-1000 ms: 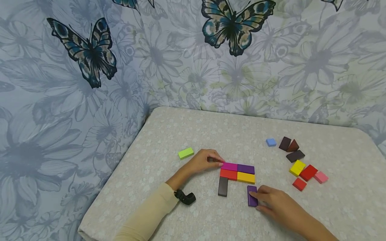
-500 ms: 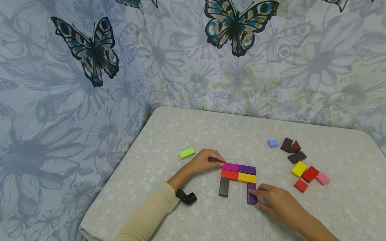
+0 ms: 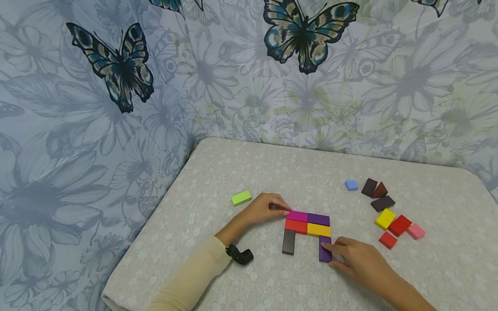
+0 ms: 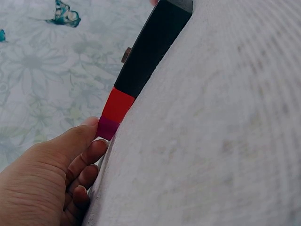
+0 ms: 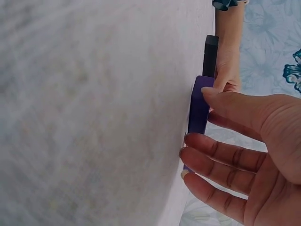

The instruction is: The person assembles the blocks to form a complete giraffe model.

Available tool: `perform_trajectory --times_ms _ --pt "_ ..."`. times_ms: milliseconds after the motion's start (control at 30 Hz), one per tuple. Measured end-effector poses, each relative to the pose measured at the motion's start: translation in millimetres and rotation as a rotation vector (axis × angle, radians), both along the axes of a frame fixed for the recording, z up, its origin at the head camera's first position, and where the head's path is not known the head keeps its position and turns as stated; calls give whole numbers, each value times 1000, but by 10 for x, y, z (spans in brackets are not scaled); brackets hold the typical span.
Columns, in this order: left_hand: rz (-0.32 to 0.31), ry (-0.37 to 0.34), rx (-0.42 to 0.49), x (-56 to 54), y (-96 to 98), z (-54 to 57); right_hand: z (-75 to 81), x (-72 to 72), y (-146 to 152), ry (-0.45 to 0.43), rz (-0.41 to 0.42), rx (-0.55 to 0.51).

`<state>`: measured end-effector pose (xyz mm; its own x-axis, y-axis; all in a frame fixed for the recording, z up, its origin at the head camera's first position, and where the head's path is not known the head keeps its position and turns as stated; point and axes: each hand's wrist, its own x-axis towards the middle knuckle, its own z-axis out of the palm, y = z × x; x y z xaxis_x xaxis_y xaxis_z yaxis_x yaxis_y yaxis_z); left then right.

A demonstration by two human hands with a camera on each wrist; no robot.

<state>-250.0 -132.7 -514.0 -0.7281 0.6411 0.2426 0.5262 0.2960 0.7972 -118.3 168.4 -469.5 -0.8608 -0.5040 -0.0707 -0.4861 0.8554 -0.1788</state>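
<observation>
In the head view, my left hand (image 3: 263, 208) pinches the left end of a magenta block (image 3: 297, 216). Beside that block lies a purple block (image 3: 319, 219); a red block (image 3: 296, 226) and an orange-yellow block (image 3: 318, 230) join them in a two-row rectangle. Below the red one, a dark grey block (image 3: 288, 242) points toward me. My right hand (image 3: 359, 259) holds a second purple block (image 3: 325, 255) between thumb and index finger, its far end against the orange-yellow block. The right wrist view shows the thumb on this purple block (image 5: 200, 110), other fingers loosely bent.
A lime green block (image 3: 241, 198) lies beyond my left wrist. On the right are a blue block (image 3: 351, 185), several dark brown pieces (image 3: 383, 203), a yellow block (image 3: 385, 219), red blocks (image 3: 400, 225) and a pink block (image 3: 416, 231). A patterned wall borders the cloth-covered table (image 3: 233, 168).
My right hand has slid the second purple block away from me, from just short of the orange-yellow block up against it. The left hand stays on the magenta block.
</observation>
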Motion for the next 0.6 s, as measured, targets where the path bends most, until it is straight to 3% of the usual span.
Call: perform_trajectory --times_ms 67,200,600 --pt "-6 -3 2 1 0 1 5 11 8 10 -8 -5" --pt "10 0 11 -83 -8 -169 71 34 67 52 -41 -37" --pt "32 1 -14 -86 -24 -190 268 -36 471 259 -139 -180"
